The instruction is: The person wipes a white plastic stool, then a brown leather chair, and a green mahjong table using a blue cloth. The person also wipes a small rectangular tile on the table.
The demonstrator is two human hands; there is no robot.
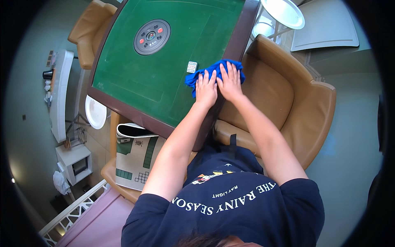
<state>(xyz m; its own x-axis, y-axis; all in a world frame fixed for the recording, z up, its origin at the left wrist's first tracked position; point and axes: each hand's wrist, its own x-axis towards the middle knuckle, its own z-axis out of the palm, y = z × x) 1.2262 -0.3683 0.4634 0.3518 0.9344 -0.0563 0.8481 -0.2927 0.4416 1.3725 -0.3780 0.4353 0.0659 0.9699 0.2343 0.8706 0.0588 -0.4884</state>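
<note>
Both palms face down on a bunched blue cloth (193, 79) at the right edge of a mahjong table. My left hand (206, 90) presses the cloth's left part, over the green felt (148, 77) and the brown rim (233, 43). Close beside it, my right hand (230, 82) rests on the part of the cloth that reaches over the rim. The fingers of both hands lie stretched over the fabric. A mahjong tile (191, 67) with circle marks lies face up on the felt, just beyond the cloth's left end. A round control panel (151, 37) with red buttons sits in the felt's middle.
A tan leather armchair (265, 89) stands close against the right side. Another chair (89, 34) is at the far left. A folded mahjong-print mat (135, 166) lies on a chair near the front edge. Round white trays (96, 111) flank the table, one (285, 12) at upper right.
</note>
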